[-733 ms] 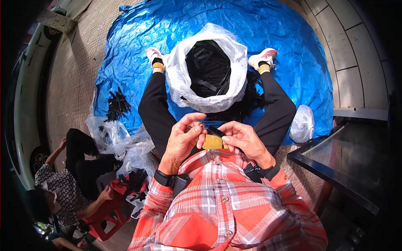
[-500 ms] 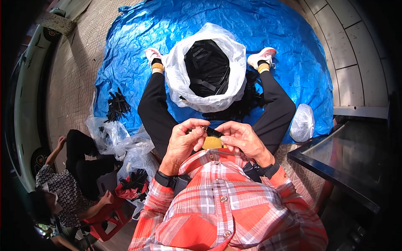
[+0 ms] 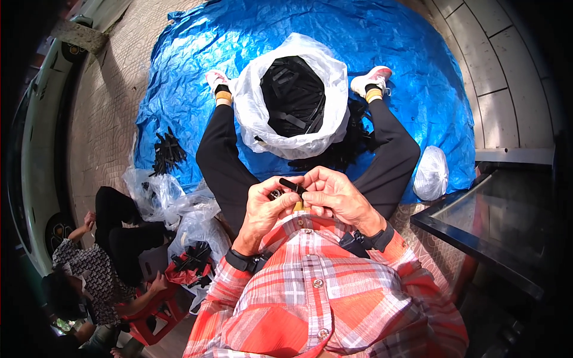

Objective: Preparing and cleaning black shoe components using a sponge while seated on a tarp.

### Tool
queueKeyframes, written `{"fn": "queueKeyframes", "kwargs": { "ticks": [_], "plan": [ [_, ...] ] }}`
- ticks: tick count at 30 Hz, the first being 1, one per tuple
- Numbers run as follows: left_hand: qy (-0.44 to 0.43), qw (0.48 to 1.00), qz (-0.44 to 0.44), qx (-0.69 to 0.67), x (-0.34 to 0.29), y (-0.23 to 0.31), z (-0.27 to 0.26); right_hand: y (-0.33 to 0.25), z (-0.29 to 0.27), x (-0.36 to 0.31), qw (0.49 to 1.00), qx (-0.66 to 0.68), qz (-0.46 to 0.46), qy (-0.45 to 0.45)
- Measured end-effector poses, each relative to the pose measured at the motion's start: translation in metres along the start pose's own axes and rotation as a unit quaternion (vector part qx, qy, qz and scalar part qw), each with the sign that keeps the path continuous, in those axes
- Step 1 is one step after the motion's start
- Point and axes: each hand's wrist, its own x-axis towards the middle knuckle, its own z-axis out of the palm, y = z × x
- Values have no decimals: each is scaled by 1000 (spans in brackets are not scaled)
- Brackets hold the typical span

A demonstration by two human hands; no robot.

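1. Right hand (image 3: 335,197) pinches a flat black strip (image 3: 291,185) above the near edge of the blue crumpled tarp (image 3: 421,83).
2. Left hand (image 3: 264,207) clasps a small, dark, shiny piece (image 3: 275,194).
3. From afar, I'd hold both pinches steady.

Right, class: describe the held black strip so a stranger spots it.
Start at the blue tarp and its open white bag. Just below in view, in front of the plaid shirt, the left hand and right hand meet at the black strip. It alone is between these hands; similar black pieces lie in the bag.
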Motion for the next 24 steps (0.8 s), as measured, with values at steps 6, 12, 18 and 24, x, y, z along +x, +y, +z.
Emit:
{"fn": "queueKeyframes", "kwargs": {
  "ticks": [6, 12, 18, 24],
  "plan": [
    [-2, 1000, -6, -25, -5, 4, -9, -22, 3, -6, 980, -183, 72, -4],
    [-15, 999, 23, 41, -6, 5, -4, -16, 6, -6, 983, -179, 24, 11],
    [17, 999, 33, 33, -8, -2, 3, -5, 12, 2, 959, -273, -40, 62],
    [128, 967, 139, 173, 7, -10, 7, 3, 28, 7, 718, -591, -334, 153]
  ]
}}
